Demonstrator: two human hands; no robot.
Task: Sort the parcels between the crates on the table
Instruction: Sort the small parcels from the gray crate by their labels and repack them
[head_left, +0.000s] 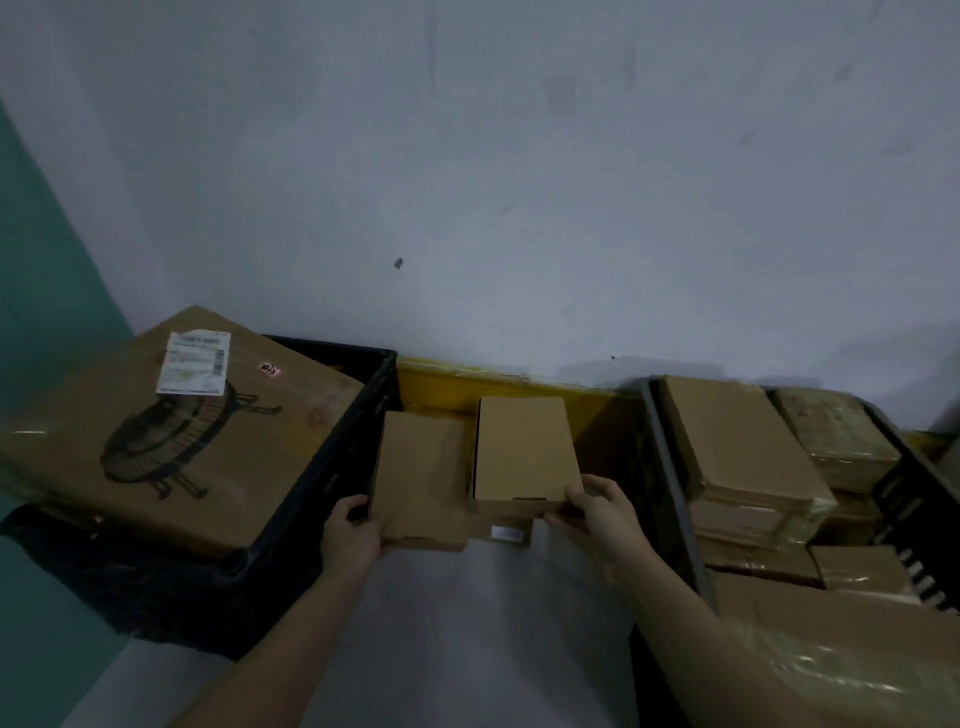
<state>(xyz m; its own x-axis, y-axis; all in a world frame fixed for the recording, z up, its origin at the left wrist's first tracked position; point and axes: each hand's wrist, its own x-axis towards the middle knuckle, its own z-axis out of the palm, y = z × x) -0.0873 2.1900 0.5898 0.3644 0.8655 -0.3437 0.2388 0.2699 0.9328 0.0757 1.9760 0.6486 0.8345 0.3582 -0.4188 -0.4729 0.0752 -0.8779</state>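
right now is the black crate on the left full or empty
Full: a big printed cardboard box fills the black crate and rises above its rim.

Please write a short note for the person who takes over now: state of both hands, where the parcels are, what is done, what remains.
Left hand grips the near left corner of a flat brown cardboard parcel.
Right hand grips the near right corner of a taller brown cardboard parcel beside it.
Both parcels sit between the crates.
Black plastic crate, left: one large printed cardboard box.
Grey crate, right: many stacked brown parcels.
Left to do: place these two.
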